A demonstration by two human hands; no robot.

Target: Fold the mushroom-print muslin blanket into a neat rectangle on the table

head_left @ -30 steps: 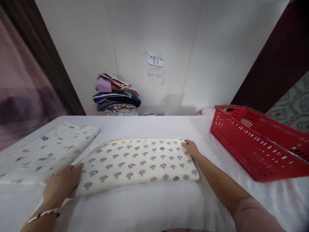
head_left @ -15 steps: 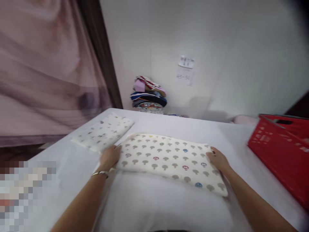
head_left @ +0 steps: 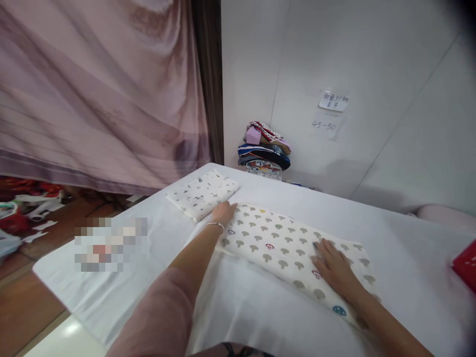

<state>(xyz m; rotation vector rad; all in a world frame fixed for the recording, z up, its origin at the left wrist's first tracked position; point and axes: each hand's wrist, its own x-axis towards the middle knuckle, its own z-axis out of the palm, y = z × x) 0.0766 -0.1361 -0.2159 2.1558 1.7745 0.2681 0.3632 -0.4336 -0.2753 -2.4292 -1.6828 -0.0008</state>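
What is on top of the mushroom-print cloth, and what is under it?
The right hand lies on the mushroom-print cloth, and the left hand touches its left end. White table cover shows around it; whatever lies directly beneath is hidden.

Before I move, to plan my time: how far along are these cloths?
The small-print cloth looks done, lying flat and folded. The mushroom-print cloth is in hand: left hand at its left end, right hand spread on top. I can't tell whether the fabric pile behind is left to do.

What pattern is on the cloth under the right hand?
Grey mushrooms, some coloured; clearest in the head view.
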